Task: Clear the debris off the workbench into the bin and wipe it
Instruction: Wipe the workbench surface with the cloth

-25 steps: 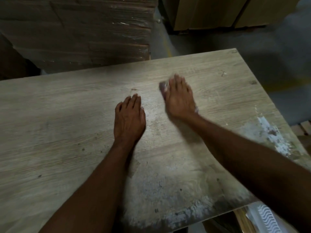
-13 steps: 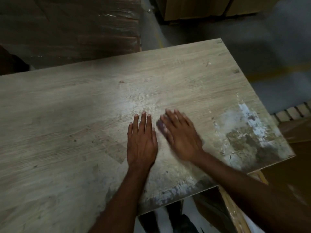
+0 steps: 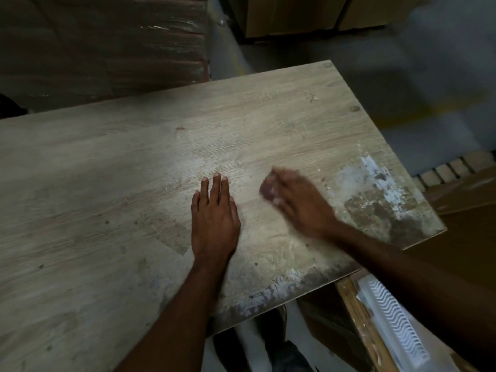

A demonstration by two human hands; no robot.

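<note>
The workbench (image 3: 107, 183) fills most of your view, a pale wood-grain board that runs from 9 o'clock across to a corner at 1 o'clock and another at 4 o'clock. A chalky white film (image 3: 206, 154) lies on it near the middle, just toward 12 o'clock from your fingertips. A thicker white crust (image 3: 371, 167) sits by the edge at 3 o'clock, with a brown stain (image 3: 375, 210) touching it on the near side. More white scuffing (image 3: 257, 299) runs along the near edge at 5 o'clock. Small dark specks dot the board toward 8 o'clock.

Your left hand (image 3: 214, 218) lies flat on the board at the centre, palm down, fingers straight and close together, pointing to 12 o'clock and holding nothing. Your right hand (image 3: 298, 205) is just beside it at 3 o'clock, low over the surface and smeared by blur. You cannot tell from this view whether its fingers are spread flat or closed on something; there is only a dull, purplish smudge at the thumb side.

Beyond the bench at 11 o'clock stands a plastic-wrapped stack of boards (image 3: 107, 36), and at 12 o'clock cardboard boxes (image 3: 295, 14) rest on a grey floor (image 3: 402, 63) marked with a yellow line (image 3: 418, 108). At 3 o'clock, past the bench edge, a row of wooden slats (image 3: 456, 167) shows. At 5 o'clock, below the bench, lies a white ribbed panel (image 3: 397, 326).
</note>
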